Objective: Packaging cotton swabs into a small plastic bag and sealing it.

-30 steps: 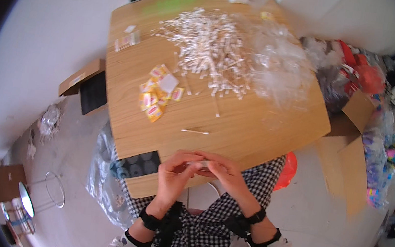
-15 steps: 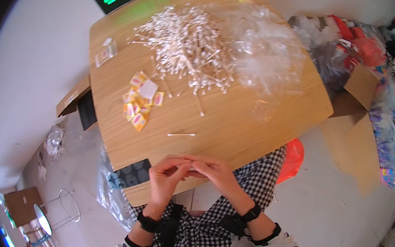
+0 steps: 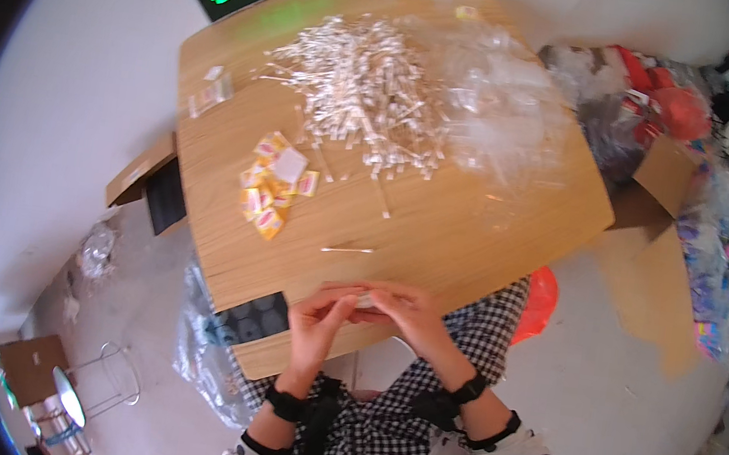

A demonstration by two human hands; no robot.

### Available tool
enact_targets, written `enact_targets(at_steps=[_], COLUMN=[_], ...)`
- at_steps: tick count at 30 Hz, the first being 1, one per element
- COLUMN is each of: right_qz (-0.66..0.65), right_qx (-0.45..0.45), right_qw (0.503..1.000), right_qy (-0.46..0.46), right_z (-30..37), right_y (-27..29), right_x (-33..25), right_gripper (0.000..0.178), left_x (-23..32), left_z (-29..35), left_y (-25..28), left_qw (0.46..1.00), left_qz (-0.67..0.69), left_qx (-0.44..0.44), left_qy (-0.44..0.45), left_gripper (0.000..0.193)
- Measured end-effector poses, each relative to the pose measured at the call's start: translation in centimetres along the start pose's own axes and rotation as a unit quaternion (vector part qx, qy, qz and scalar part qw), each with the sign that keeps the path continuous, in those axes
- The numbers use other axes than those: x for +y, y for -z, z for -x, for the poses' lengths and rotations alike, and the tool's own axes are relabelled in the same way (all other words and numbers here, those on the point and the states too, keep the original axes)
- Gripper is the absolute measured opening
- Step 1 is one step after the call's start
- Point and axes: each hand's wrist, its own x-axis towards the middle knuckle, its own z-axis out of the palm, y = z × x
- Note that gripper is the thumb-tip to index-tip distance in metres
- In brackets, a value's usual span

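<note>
The left hand (image 3: 320, 311) and the right hand (image 3: 404, 310) are brought together at the near edge of the desk (image 3: 473, 232), fingertips meeting and pinched on a small pale piece (image 3: 365, 300) that is held between them; what it is cannot be told. Black bands are worn on both wrists. Just beyond the hands, a single thin white stick (image 3: 347, 250) is laid on the bare wood. Further left, a cluster of small yellow packets (image 3: 271, 189) is gathered, with a white one on top. A large heap of white sticks (image 3: 363, 91) is spread over the far half of the desk, and crumpled clear plastic bags (image 3: 508, 100) are piled beside it to the right.
</note>
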Motion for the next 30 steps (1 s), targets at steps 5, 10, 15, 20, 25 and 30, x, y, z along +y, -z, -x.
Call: enact_targets(at_steps=[5,10,15,20,25,30], right_qz=[0.11,0.104,0.117,0.153,0.054,0.071], right_qx=[-0.007,-0.051,-0.076,0.001,-0.032,-0.096], right_qw=[0.99,0.991,0.977,0.953,0.985,0.984], right_qy=[0.085,0.073,0.161,0.263,0.159,0.134], right_z=[-0.7,-2.2,-2.5,-4.2,-3.3,-3.8], right_y=[-0.4,-0.2,0.5,0.3,-0.7,0.5], right_x=[1.4,1.8,2.4,4.4,3.0,3.3], right_gripper=[0.026,0.027,0.033,0.038,0.037,0.037], left_x=[0.2,-2.1,-0.6,0.5,-1.0,-0.6], left_z=[0.1,-0.9,-0.9,-0.5,-1.1,-0.5], left_y=[0.6,2.3,1.1,-0.1,1.8,1.1], left_qw=[0.986,0.986,0.98,0.969,0.992,0.979], left_qz=[-0.147,-0.148,-0.188,-0.232,-0.126,-0.189], left_qx=[0.035,-0.007,-0.019,0.003,-0.009,0.012], left_qy=[-0.073,-0.081,-0.068,-0.082,-0.019,-0.07], left_gripper=[0.015,0.022,0.026,0.028,0.037,0.038])
